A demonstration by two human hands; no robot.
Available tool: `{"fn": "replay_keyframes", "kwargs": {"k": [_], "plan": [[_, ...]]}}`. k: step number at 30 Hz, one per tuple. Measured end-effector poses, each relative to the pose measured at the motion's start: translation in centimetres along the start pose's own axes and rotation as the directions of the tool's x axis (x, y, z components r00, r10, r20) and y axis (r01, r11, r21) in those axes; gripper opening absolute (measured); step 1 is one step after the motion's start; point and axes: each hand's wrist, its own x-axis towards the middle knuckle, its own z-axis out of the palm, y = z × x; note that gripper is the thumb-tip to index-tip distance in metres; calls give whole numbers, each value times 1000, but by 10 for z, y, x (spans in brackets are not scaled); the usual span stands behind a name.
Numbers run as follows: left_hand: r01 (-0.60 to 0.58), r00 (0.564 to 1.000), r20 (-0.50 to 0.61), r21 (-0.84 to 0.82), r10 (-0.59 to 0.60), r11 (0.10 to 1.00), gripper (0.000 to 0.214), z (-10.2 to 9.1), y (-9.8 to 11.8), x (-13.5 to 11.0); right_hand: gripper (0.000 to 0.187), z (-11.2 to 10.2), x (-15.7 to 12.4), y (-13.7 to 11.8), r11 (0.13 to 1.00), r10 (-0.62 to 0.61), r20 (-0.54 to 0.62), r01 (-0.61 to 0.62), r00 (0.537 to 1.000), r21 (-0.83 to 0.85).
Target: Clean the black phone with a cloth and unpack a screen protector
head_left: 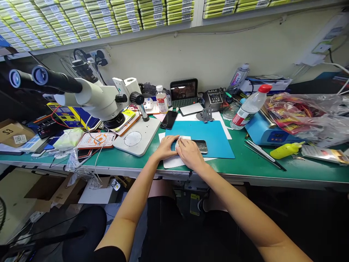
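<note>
A smartphone (203,146) with a dark, shiny surface lies on the blue mat (223,147); its left part is hidden under my hands. My right hand (189,153) has its fingers bent over a crumpled white tissue (178,142), pressing it down at the phone's covered part. From the other side, my left hand (165,148) curls thumb and fingers around the left end, close to the tissue. Exactly where its fingertips touch is hard to see. A white sheet (172,162) sticks out below both hands.
A microscope (95,98) stands to the left on its white base (145,140). Another black phone (169,120) lies behind the mat. Right of it are a red-capped bottle (251,105), tweezers (264,154), a yellow squeeze bottle (286,150) and a blue machine (263,131) under plastic bags.
</note>
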Motion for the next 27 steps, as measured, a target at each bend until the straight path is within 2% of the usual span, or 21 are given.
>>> {"fn": "replay_keyframes", "kwargs": {"k": [4,8,15,19,23,27], "plan": [[-25,997,68,-21,26,999,74,-7,3,-2,46,-9,-22,0,997,-68,7,68,998,30],[-3,997,73,-9,4,1000,73,-9,8,-3,49,-21,-46,7,999,-46,56,46,997,3],[22,998,52,-30,-20,999,65,-10,10,-4,51,-32,-70,58,995,74,36,-72,997,-71],[29,998,61,-24,-27,999,65,-10,10,-3,53,-26,-61,62,990,106,29,-103,994,-97],[17,999,52,-32,-15,999,66,-8,7,-1,52,-16,-34,46,992,107,22,-105,994,-66],[10,999,35,-35,-8,999,66,-5,4,0,51,-7,-5,30,996,86,78,-86,993,-15]]}}
